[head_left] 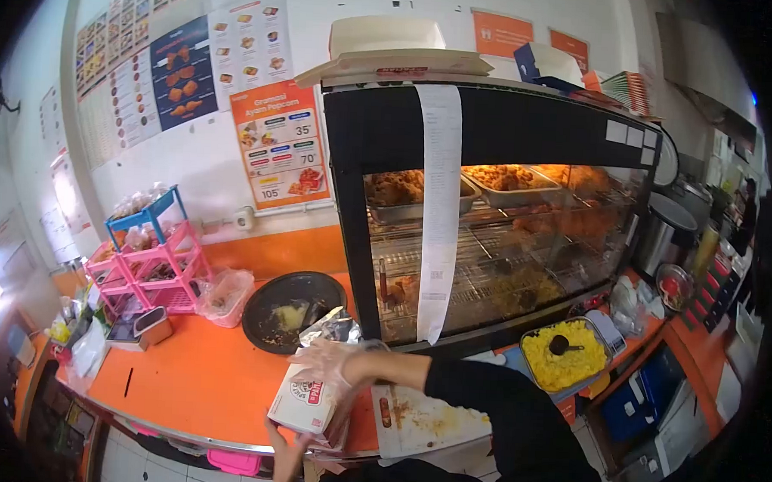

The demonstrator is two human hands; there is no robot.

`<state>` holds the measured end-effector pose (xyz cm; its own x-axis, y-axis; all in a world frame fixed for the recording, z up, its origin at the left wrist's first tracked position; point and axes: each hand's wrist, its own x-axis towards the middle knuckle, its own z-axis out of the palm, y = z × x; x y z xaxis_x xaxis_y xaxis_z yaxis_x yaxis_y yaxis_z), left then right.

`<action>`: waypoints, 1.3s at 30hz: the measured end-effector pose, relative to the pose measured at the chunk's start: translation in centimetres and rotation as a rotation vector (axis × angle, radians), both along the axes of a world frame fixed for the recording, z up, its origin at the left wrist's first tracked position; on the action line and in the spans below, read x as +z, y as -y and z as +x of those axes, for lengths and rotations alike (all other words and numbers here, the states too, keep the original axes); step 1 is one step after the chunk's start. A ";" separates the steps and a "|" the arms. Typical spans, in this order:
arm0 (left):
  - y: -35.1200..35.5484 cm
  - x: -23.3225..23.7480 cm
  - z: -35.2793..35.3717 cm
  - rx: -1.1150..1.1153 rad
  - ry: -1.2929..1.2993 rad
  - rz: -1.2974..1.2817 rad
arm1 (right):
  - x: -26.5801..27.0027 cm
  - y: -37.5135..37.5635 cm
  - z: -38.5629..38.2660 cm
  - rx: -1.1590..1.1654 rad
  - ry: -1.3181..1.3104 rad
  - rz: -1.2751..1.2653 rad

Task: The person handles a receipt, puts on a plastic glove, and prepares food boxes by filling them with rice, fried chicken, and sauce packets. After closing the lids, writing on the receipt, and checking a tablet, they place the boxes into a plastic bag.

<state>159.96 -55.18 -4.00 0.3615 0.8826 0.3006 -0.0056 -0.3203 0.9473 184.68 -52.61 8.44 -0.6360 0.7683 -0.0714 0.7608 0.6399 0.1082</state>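
A white box with red and black print stands at the front edge of the orange counter. My right hand, in a clear plastic glove, lies over the top of the box with its fingers spread. My left hand is at the box's lower front side, its fingers against the lower edge. Crumpled foil shows just behind my right hand. Under and beside the white box, part of another box shows at its right.
Behind stands a round black pan. A glass food warmer rises at the back right. A stained cutting board lies right of the box, and a tray of yellow rice further right. Pink racks stand left.
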 end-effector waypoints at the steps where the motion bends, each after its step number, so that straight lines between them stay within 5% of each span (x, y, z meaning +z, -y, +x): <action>1: 0.8 -0.2 0.6 0.021 -0.008 0.092 | 0.8 -1.1 -1.0 0.029 0.099 -0.065; 7: 1.2 0.7 0.9 0.062 -0.156 0.242 | 1.2 -5.8 -5.0 0.078 0.342 -0.271; 11: -0.7 0.9 0.0 0.120 0.067 0.124 | 6.9 -1.0 -6.1 -0.106 0.094 -0.315; 13: 0.2 4.3 1.1 0.043 0.153 0.009 | 6.1 -2.2 -6.4 -0.011 -0.085 -0.319; 15: 0.6 4.2 1.6 -0.011 0.103 0.029 | 7.3 -0.3 -7.5 -0.093 0.031 -0.408; 16: -0.5 2.5 1.6 0.052 -0.070 0.214 | 4.9 -0.5 -7.9 -0.124 -0.034 -0.321; 20: -0.8 0.7 2.1 0.065 -0.111 0.235 | -0.1 -0.2 -5.8 0.001 -0.336 -0.171; 27: -0.2 2.6 2.2 0.017 -0.129 0.131 | 4.8 2.9 -1.2 -0.214 0.121 -0.289; 31: 0.6 4.8 2.9 -0.073 0.087 -0.020 | 3.7 1.3 0.2 -0.200 -0.197 -0.412; 34: 0.0 3.7 2.2 -0.023 -0.134 0.196 | 5.2 -2.1 2.5 -0.298 -0.451 -0.636; 39: 0.0 4.1 2.4 -0.086 -0.053 0.137 | 8.6 -4.1 3.4 -0.409 -0.357 -0.394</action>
